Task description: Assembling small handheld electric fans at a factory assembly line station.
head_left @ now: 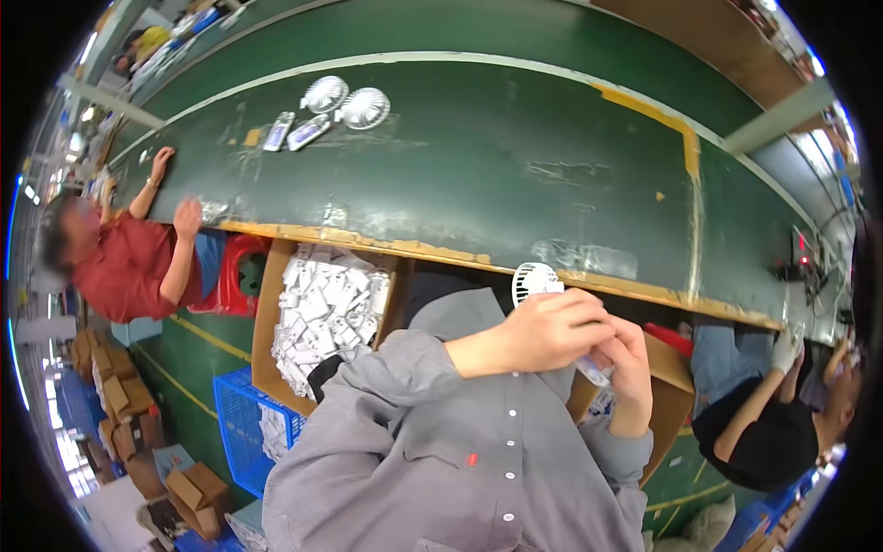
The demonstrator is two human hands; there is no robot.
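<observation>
White fan [534,281], left hand [555,331] gripping, right hand [626,362] curled beside

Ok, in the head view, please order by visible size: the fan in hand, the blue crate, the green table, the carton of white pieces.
1. Table
2. Carton
3. Crate
4. Fan; partly covered, but clearly smallest in view.

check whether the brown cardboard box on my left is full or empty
Not empty, seemingly near full: small white pieces spread across the brown cardboard box; depth hidden.
</observation>
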